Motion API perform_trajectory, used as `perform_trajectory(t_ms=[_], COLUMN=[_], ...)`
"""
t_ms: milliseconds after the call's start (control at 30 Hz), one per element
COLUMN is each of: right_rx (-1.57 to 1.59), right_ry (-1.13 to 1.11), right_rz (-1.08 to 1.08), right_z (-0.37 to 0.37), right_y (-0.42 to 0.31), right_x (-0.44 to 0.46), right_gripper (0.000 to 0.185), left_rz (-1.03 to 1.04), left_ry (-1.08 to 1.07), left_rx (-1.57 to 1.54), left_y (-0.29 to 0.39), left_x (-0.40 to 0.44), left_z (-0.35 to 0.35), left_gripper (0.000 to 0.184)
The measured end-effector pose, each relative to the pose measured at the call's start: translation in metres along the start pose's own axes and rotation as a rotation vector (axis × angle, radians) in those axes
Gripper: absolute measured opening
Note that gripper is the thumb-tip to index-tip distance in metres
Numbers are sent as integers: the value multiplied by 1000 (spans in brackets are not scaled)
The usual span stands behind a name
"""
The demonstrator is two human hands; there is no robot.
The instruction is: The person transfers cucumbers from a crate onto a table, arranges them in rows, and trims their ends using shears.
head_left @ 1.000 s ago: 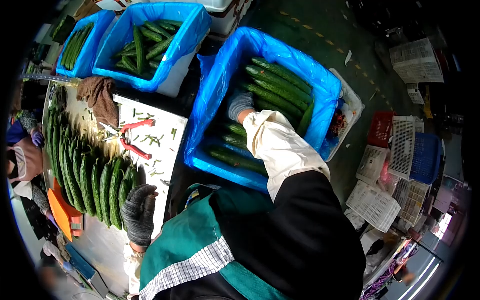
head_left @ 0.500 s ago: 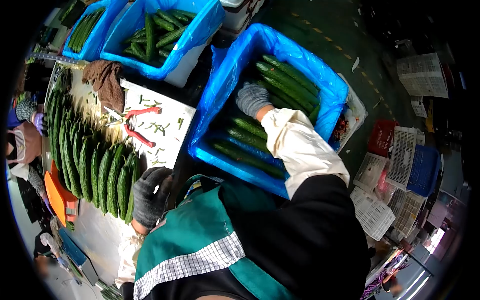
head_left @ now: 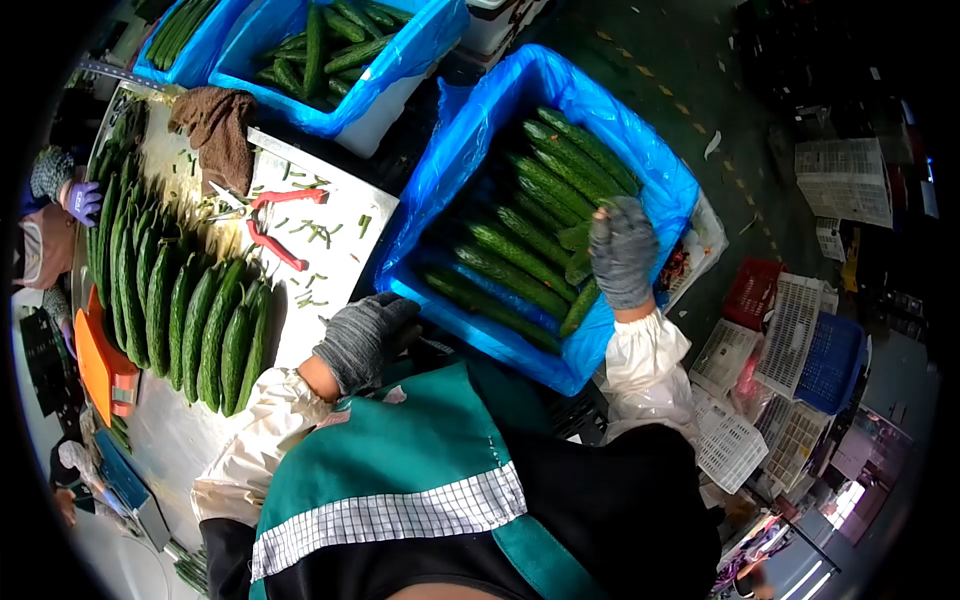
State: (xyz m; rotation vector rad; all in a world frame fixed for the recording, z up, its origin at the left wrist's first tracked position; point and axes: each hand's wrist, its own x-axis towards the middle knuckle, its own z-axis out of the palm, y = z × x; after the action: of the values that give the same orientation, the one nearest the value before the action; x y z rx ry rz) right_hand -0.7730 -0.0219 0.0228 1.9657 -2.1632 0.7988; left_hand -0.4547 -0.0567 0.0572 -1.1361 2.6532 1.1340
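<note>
My right hand (head_left: 623,252), in a grey knit glove with bare fingertips, lies over the right-hand ends of cucumbers (head_left: 520,250) in a crate lined with blue plastic (head_left: 560,375). Its fingers look stretched out on them, with no cucumber visibly gripped. Also gloved in grey, my left hand (head_left: 365,340) hovers between the metal table's edge and the crate's near left corner. Its fingers are apart and hold nothing that I can see; shadow covers part of them. To its left, a row of cucumbers (head_left: 190,320) lies side by side on the table.
Red-handled pruning shears (head_left: 275,230) and green trimmings lie on a white board (head_left: 345,215), beside a brown cloth (head_left: 215,130). Another blue-lined crate (head_left: 345,125) holds cucumbers. A co-worker's purple-gloved hand (head_left: 82,203) is at the table's far left. Plastic baskets (head_left: 800,310) are stacked at right.
My right hand has moved right and down, from the crate's middle to the cucumbers' right-hand ends. My left hand has shifted from beside the table row toward the crate.
</note>
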Motion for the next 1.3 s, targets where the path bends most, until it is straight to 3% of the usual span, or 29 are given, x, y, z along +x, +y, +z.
perform_trajectory(t_ms=[167,267,300,367,433,500,567,633,767,833,933,967,1033,1167,1300], right_rx=[308,847,844,1271,1299,1739,1672,1724,1842,1797,1918,1913,1859,1881,1834], right_ry=[161,396,397,441,396,395,402,259,132,65,33,25,-29,21,52], right_rz=[220,458,456,355,405,433,343,240,211,161,227,220,213,280,419], right_z=[-32,-50,-57,-73,-85,-94,-99,-105,-112,-115,-119,-120,-120,-113,-102], right_y=[13,16,21,27,39,38,34,37,36,32,25,25,28,13,16], right_x=[-14,-21,-21,-16,-18,-13,-5,0,9,19,29,32,36,45,56], right_gripper=[20,17,17,13,11,9,8,8,19,20,23,23,22,23,27], left_rz=[14,-24,-21,10,33,53,0,6,33,3,127,131,407,434,328], left_ry=[-31,-11,-9,16,35,60,8,12,64,38,226,235,475,290,221], left_rx=[32,25,23,17,5,-9,-49,-106,-188,-252,-530,-535,-504,-690,-979], left_y=[2,0,0,-2,-8,-10,-7,-8,-12,-6,7,7,7,17,10], left_x=[6,5,5,4,3,1,-2,-4,0,4,11,16,29,42,58], left_z=[-4,-2,-2,-3,4,4,1,-2,-3,-9,-17,-15,-9,-20,-8], left_gripper=[22,22,22,22,22,22,24,24,27,36,62,62,62,58,39])
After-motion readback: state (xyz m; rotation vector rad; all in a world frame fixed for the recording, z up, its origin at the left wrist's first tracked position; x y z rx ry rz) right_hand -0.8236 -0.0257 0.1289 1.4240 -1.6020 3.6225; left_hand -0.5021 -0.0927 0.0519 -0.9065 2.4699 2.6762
